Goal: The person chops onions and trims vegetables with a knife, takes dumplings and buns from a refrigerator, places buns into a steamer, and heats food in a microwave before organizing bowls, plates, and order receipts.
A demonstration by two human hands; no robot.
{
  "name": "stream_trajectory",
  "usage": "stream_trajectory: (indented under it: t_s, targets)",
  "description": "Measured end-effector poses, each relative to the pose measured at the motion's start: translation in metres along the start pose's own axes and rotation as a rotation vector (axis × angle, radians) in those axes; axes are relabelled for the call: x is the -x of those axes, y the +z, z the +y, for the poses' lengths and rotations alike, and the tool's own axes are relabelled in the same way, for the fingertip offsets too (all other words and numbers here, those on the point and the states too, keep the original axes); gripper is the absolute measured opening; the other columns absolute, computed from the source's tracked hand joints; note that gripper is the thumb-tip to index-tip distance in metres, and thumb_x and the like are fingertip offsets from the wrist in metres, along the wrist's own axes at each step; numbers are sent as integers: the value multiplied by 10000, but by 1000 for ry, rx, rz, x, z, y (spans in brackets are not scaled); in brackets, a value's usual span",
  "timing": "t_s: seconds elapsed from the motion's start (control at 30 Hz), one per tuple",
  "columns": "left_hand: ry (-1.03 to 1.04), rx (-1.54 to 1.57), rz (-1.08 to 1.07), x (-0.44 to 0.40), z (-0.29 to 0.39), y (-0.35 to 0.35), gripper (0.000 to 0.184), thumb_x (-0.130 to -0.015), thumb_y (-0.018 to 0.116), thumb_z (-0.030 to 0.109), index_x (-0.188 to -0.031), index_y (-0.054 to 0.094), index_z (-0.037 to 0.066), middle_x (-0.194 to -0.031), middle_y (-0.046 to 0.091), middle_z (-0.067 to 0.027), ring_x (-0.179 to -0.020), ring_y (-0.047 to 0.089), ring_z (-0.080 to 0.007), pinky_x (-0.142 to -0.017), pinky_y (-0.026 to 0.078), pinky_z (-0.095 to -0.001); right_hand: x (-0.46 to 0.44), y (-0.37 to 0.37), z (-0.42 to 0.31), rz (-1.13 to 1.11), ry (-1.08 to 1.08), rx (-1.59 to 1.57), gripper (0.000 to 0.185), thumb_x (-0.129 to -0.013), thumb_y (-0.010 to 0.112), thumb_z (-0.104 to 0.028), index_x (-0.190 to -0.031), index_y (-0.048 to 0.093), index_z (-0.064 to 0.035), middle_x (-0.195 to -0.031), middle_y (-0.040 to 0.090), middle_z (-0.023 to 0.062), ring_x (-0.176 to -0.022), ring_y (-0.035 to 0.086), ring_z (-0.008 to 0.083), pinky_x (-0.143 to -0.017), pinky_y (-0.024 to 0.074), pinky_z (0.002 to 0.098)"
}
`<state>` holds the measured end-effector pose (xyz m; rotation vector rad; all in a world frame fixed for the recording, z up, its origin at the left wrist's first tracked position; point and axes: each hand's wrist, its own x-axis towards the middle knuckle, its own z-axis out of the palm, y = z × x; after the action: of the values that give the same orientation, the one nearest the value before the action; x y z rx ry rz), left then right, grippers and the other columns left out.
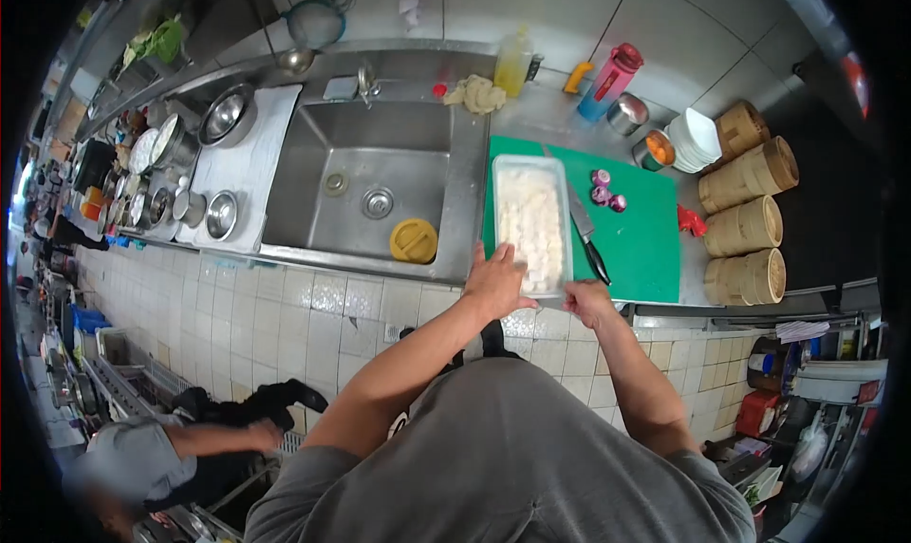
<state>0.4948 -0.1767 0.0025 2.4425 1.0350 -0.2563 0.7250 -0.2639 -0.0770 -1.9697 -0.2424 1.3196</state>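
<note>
A white rectangular plastic container (567, 230) filled with pale, whitish pieces of food (529, 211) rests on the left part of a green cutting board (650, 244). My left hand (497, 282) lies at its near left corner, fingers spread over the rim and thumb stretched along the near edge. At the near right corner is my right hand (590, 302), its fingers closed; whatever they pinch is hidden. A knife (589, 234) with a black handle lies just right of the container. Beyond it sit several cut pieces of purple onion (602, 194).
To the left is a steel sink (323, 177) with a yellow round strainer (414, 241). Bamboo steamers (745, 228), white bowls (694, 137) and a pink-and-blue bottle (610, 83) stand at the right. Another person (142, 462) is behind me at lower left.
</note>
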Motion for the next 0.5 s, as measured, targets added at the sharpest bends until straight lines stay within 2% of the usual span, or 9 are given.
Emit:
stream_trajectory:
  t_s: [0.03,0.07,0.13,0.2,0.27,0.4,0.47,0.5]
  targets:
    - [-5,-17,-187,-4,1,-9,783,-828,686,590,-1455,508,155,-1566,374,-174,-1491,272,-303,-1189,195,-604,-1,-8,0,-48,-5,5,134,-822,708,-62,-872,610,15,-742,591,72,-610,588,184,-547,572,335]
    - [2,-25,-179,-17,-5,-11,783,-828,686,590,-1455,508,155,-1566,374,-174,-1491,272,-303,-1189,195,-604,-5,-13,-2,-96,-6,9,124,-815,705,-53,-869,613,9,-735,587,69,-608,586,185,-543,567,335]
    - [83,-15,125,-61,-27,-4,745,-848,660,599,-1461,512,202,-1588,349,-160,-1500,252,-305,-1194,146,-611,-13,-21,-3,-57,-4,16,96,-801,694,-33,-853,613,-27,-728,580,43,-614,579,167,-554,552,326]
    - [237,-89,404,-101,-55,-1,760,-837,660,621,-1487,483,268,-1622,289,-147,-1506,219,-348,-1196,119,-609,-28,-36,10,-101,-97,-211,101,-787,677,-8,-825,600,-62,-723,571,13,-617,566,142,-571,532,308]
    - [22,-129,311,-107,-53,-29,806,-809,659,668,-1505,450,321,-1653,203,-152,-1506,186,-399,-1192,113,-616,-14,-33,9,-46,-38,-263,138,-809,696,-13,-827,582,-89,-720,573,-5,-617,556,126,-588,525,308]
    - [-9,-67,302,-120,-56,-29,878,-773,658,719,-1527,405,345,-1661,163,-154,-1516,121,-416,-1190,59,-645,1,-12,20,57,-29,-456,183,-856,736,-48,-896,563,-92,-741,578,-13,-637,564,135,-623,532,318]
    - [-122,4,226,-108,-45,-35,916,-752,676,720,-1523,419,300,-1645,160,-210,-1503,133,-455,-1188,75,-643,15,-1,18,151,-18,-632,170,-862,713,-28,-905,559,-87,-775,574,-7,-664,569,128,-636,531,304]
    - [-130,8,205,-105,-44,-25,916,-752,676,720,-1523,419,300,-1645,160,-210,-1503,133,-455,-1188,75,-643,6,-6,26,129,-38,-660,153,-876,685,-12,-914,559,-92,-802,574,-1,-682,569,125,-638,528,301]
